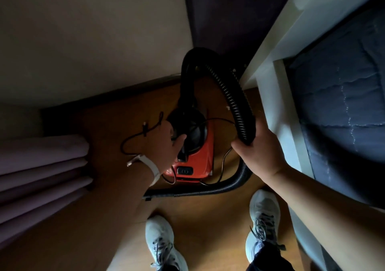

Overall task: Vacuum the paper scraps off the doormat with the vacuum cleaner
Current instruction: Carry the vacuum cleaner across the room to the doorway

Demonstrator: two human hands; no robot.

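An orange and black vacuum cleaner stands on the wooden floor in front of my feet. Its black ribbed hose arches up from the body and loops back down along the floor. My right hand is shut on the hose near its lower bend. My left hand, with a white watch strap on the wrist, reaches down onto the black top of the vacuum; whether its fingers grip the handle there is hidden. A thin black cord lies loose on the floor beside the body. No doormat or paper scraps are in view.
A white bed frame with a dark blue quilt runs along the right. Pale purple curtain folds hang at the left. A cream wall closes the space behind. My two white sneakers stand on the floor below.
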